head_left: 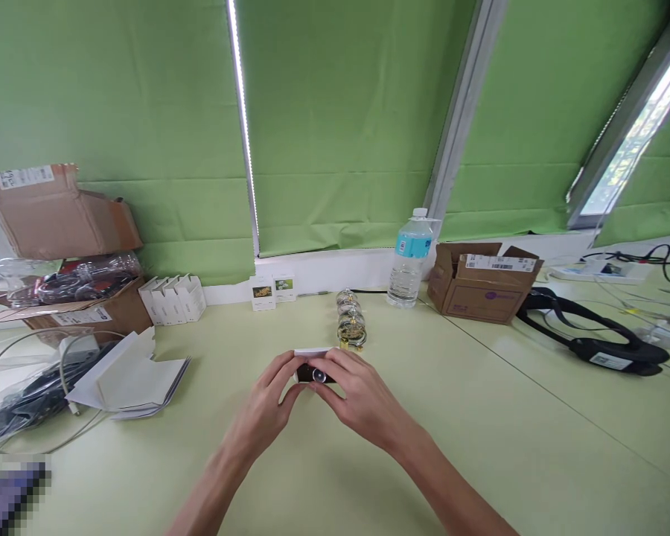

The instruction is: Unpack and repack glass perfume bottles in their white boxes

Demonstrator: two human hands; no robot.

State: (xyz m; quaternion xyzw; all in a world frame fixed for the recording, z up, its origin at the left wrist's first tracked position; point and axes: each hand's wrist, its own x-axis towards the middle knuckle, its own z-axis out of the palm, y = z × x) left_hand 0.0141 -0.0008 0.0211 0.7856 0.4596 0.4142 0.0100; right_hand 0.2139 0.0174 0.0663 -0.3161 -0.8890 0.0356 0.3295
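Here we are at the middle of the table, and all the action is on a small black-and-white device with a round silver lens-like disc on its face, held just above the surface or resting on it; from this angle I can't tell which. The left hand comes in from one side and the right hand from the other, fingers curled over the ends, pinching the device between them. The two hands almost meet across it, with only that silver disc and a strip of white top showing. It's a good, centred hold: even pressure from both sides should keep a piece this small square, and the fingertips do best clear of the disc.

Now the room around it. Just beyond the device, nearly touching the right hand's fingers, stands a stack of clear round pieces with gold trim. That's the tight edge, so any drift that way risks a knock. Farther past the device are a water bottle and a cardboard box. To the left of the device lies a folded white carton, well apart, and to the right a black strap sits far off. The open space is on the near side and to the right of the device — plenty of bare table there for the forearms to swing.
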